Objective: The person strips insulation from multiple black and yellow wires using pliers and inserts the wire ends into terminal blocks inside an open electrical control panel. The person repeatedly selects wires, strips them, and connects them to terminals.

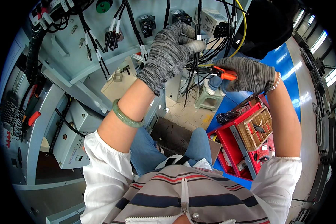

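On the head feed, my grey-knit-gloved left hand pinches black cables with white sleeves, hanging before the pale grey metal panel. My grey-knit-gloved right hand grasps orange-handled pliers, dark tips by the cables; whether they bite, I cannot tell. A red toolbox stands right of my knees.

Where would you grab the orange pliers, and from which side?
Probably by the orange handles of the pliers, coming from the person's right. The handles reach out that way, while the dark jaws point left, toward the black wires. The right hand grips them there.
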